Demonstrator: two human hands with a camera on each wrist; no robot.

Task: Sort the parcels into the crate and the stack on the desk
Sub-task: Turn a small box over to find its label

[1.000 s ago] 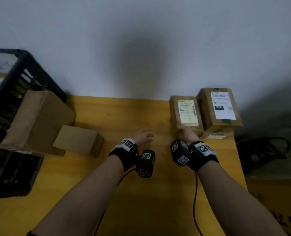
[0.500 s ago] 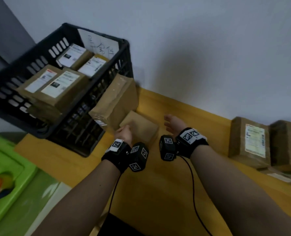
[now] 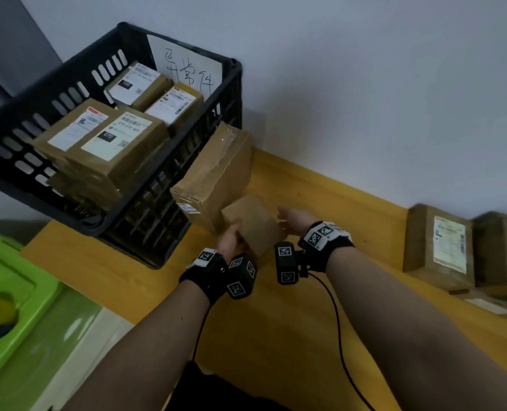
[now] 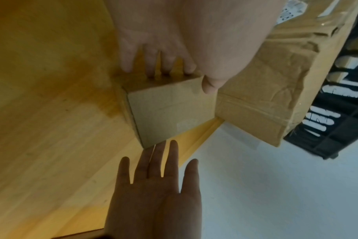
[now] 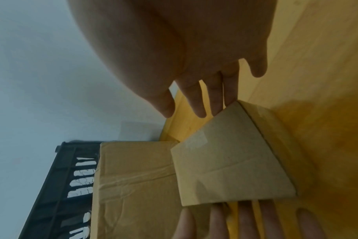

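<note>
Plain pale wall (dimly lit) behind.

My left hand covers the near corner of the small box. The labels on the parcels at my right are too blurred to read, and the picture's edge cuts off the last one. The crate hides its lower parcels.

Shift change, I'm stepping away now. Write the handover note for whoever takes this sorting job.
Left hand grips the small plain box on the desk; right hand open, fingers straight at its far side.
Done: the crate holds labelled parcels; the stack sits at the desk's right end.
To do: the small plain box, then the big parcel leaning against the crate.
</note>
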